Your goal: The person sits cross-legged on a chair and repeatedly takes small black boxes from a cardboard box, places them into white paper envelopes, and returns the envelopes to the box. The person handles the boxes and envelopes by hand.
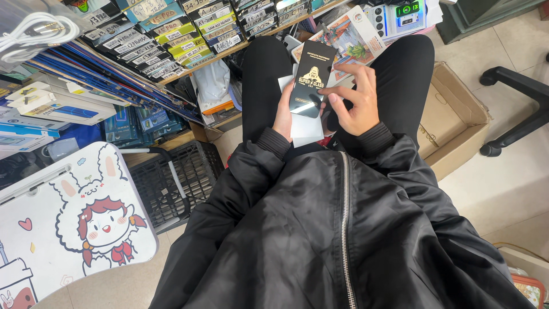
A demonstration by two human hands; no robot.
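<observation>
A seated person in a black jacket [320,229] holds a flat black packet [310,79] above the lap, between the knees. The packet is the landmark here: long, glossy, with gold print at its top half and a pale glare across its lower part.

The left hand [284,114] lies under and left of the packet. Only its edge and wrist show; its fingers are hidden behind the packet and the white sleeve [306,130], so their curl cannot be made out, though the hand plainly bears both. The sleeve sits directly behind the packet, showing as a white strip at the packet's left edge and a wider flap below it.

The right hand [355,102] is at the packet's right edge. Its fingers [338,98] are bent, the tips pressing on the packet's lower right side, the thumb reaching in from below. Whether it pinches the edge or only rests on it is hard to tell.

Beyond the packet, a colourful box [351,35] is partly covered by it. Left of the packet, shelves [171,34] carry labelled boxes, many cut off by the frame. Right of it, a cardboard box [454,123] stands open on the floor. Lower left, a white surface [68,229] with a cartoon girl is cropped at the edge.
</observation>
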